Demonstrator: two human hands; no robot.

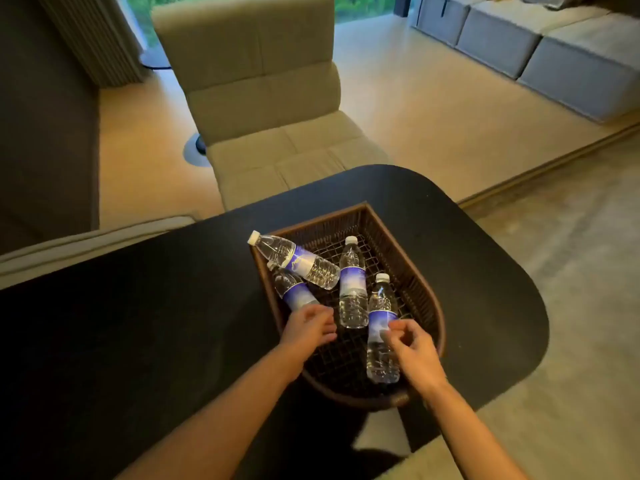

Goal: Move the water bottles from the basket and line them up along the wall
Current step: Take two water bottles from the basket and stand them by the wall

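Observation:
A dark brown wicker basket (408,258) sits on the black table (138,323) and holds several clear water bottles with purple labels. One bottle (294,259) lies across the basket's left rim, on top of a second bottle (292,289). A third bottle (353,285) lies in the middle. A fourth bottle (379,327) lies at the right. My left hand (310,329) reaches over the left rim, fingers apart, at the lower end of the second bottle. My right hand (412,351) has its fingers on the fourth bottle's label, not closed around it.
A beige cushioned chair (256,98) stands beyond the table's far edge. A grey sofa (540,39) runs along the back right. A dark wall (45,116) is at the left. The table's rounded end (519,306) lies right of the basket, with floor beyond.

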